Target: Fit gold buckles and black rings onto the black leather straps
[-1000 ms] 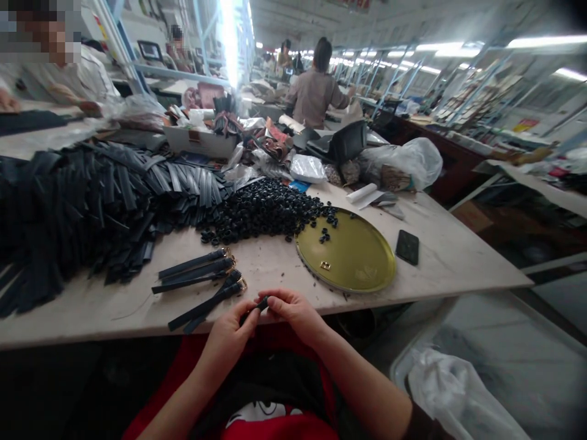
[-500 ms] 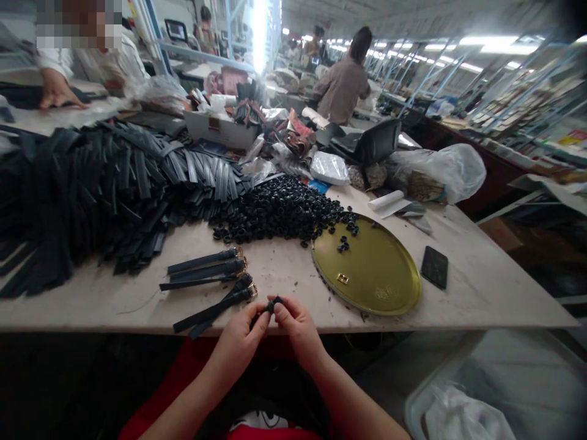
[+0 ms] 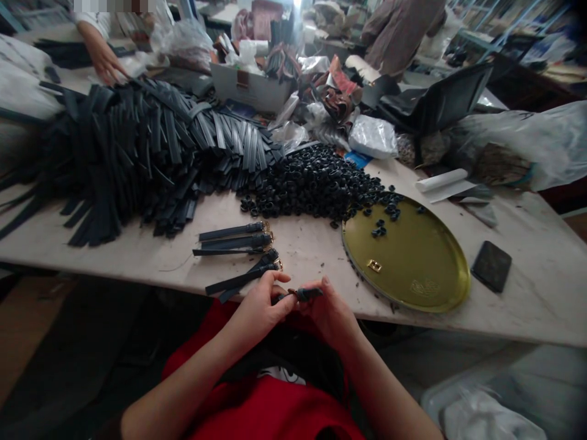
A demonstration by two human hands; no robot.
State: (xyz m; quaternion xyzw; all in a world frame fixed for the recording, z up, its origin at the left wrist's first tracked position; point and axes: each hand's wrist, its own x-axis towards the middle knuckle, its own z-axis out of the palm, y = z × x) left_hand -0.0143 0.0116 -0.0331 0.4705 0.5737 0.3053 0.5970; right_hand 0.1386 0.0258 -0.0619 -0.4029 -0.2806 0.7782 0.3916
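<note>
My left hand (image 3: pixel 260 308) and my right hand (image 3: pixel 329 308) meet at the table's front edge, both pinching a short dark strap piece (image 3: pixel 305 294) between their fingertips. Just left of them lie several finished dark straps with gold buckles (image 3: pixel 241 244). A heap of small black loops (image 3: pixel 316 182) sits behind, spilling onto a round gold tray (image 3: pixel 426 275) that holds one loose gold buckle (image 3: pixel 375 265). A big pile of dark straps (image 3: pixel 123 153) covers the table's left.
A black phone (image 3: pixel 491 266) lies right of the tray. Plastic bags (image 3: pixel 527 143), a white box (image 3: pixel 252 88) and clutter fill the back. Another person's hand (image 3: pixel 103 58) rests at the far left; someone in brown (image 3: pixel 403 27) stands beyond.
The view has tipped down and moved closer to the table. My hands have shifted slightly right and the strap piece now lies level between the fingertips.
</note>
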